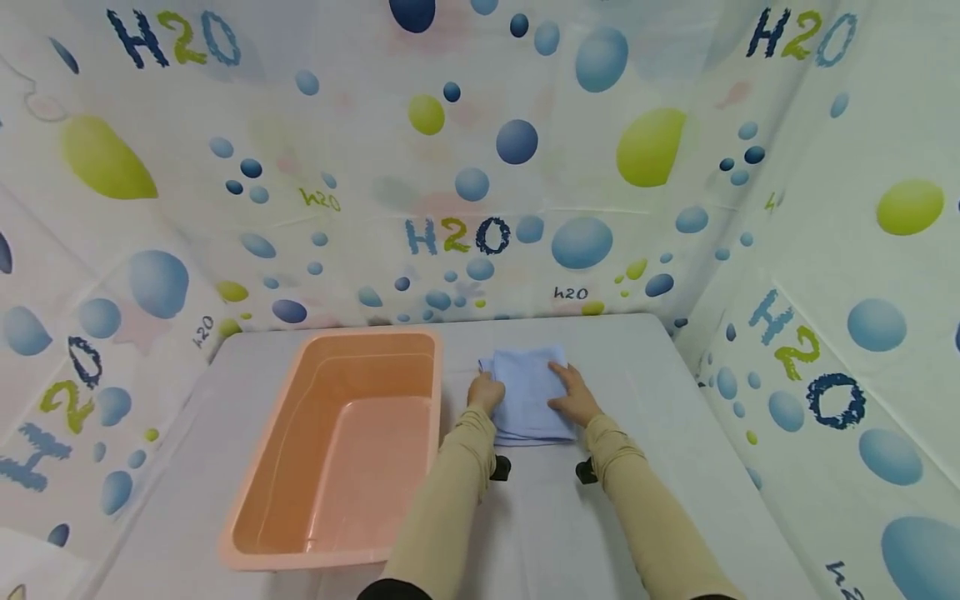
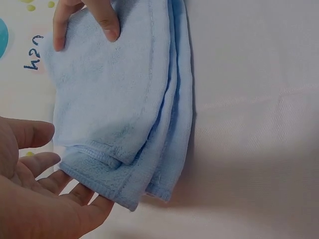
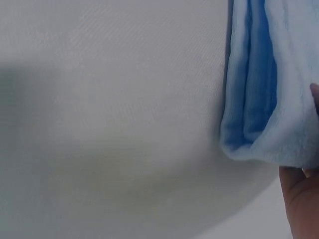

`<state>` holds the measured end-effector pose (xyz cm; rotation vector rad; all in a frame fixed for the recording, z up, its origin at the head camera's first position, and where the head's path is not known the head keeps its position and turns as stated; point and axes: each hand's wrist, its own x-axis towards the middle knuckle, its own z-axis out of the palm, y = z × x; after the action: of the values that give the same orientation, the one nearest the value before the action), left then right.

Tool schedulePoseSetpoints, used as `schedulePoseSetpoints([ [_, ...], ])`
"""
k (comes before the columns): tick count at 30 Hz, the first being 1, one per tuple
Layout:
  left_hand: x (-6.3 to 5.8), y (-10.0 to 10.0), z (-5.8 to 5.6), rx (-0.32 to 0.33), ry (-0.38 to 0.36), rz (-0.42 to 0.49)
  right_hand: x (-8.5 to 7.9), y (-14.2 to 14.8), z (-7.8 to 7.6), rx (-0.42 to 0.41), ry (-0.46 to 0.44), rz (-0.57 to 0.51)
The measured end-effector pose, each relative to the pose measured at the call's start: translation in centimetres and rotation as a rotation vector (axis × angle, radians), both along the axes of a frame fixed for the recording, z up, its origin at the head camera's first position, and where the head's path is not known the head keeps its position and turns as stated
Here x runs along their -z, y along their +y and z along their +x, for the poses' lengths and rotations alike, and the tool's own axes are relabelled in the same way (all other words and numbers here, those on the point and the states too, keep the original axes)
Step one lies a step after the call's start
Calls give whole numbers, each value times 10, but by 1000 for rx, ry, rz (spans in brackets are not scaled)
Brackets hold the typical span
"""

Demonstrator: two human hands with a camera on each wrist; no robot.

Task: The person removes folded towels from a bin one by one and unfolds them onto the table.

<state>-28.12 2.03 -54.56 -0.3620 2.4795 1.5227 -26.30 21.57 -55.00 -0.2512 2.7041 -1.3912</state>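
A light blue towel (image 1: 528, 396), folded in layers, lies on the white-covered table. At its left edge is my left hand (image 1: 486, 393); in the left wrist view, fingertips (image 2: 99, 203) touch the lower layer's edge while the thumb (image 2: 42, 133) stays apart from the cloth. My right hand (image 1: 576, 397) rests on the towel's right side with fingers spread. Two of its digits press on the top layer in the left wrist view. Only part of the right hand (image 3: 304, 204) shows in the right wrist view, beside the towel's folded edge (image 3: 249, 99).
A peach plastic basin (image 1: 431, 417) stands on the table (image 1: 637, 500) to the left, close beside my left forearm. Behind and at both sides hangs a white curtain (image 1: 360, 167) printed with bubbles and "H2O".
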Motion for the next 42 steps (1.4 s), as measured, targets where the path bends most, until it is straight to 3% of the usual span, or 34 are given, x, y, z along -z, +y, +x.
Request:
schedulePoseSetpoints([
  [1,-25,1,16,4,3,1,-2,0,1,1,4,33],
  [2,-36,1,24,9,-3,6,-4,-1,3,7,-3,62],
  [3,-32,2,23,11,-9,12,-5,-2,4,12,-11,94],
  [8,71,-1,-31,17,29,-31,2,-3,3,56,-52,90],
  [10,99,-2,-45,20,50,-59,4,-4,3,71,-42,98],
  [11,100,-3,-45,15,59,-78,3,-5,5,80,-37,109],
  [14,93,-2,-41,10,63,-95,1,-6,7,101,-25,169],
  [16,79,-2,-33,4,51,-94,0,-7,9,115,-32,189],
  [21,15,-2,1,-4,-29,-21,0,-8,11,135,-62,192],
  [23,4,-2,8,1,-35,-48,0,-8,11,138,-61,197],
  [27,28,-2,-1,-33,-27,-179,1,-7,12,134,-66,224],
  [28,38,-2,-7,-46,-46,-185,0,-6,13,133,-67,227],
  [30,44,-2,-11,-72,-72,-170,-2,-5,14,126,-71,246],
  [31,40,-2,-8,-74,-95,-152,-3,-4,14,124,-76,250],
  [32,28,-3,-1,-70,-104,-138,-4,-4,15,121,-76,261],
  [33,30,-1,-1,-102,-70,-169,-5,-3,16,121,-80,266],
  [36,4,-1,14,-179,-72,-118,-8,-2,18,122,-90,280],
  [38,-16,0,25,-254,-35,-49,-8,-3,19,128,-97,294],
  [39,-20,1,26,-298,-21,6,-9,-3,20,132,-99,300],
  [40,-36,0,34,-312,-24,87,-8,-3,20,137,-98,311],
  [42,-46,2,41,-337,23,182,-9,-4,19,152,-96,328],
])
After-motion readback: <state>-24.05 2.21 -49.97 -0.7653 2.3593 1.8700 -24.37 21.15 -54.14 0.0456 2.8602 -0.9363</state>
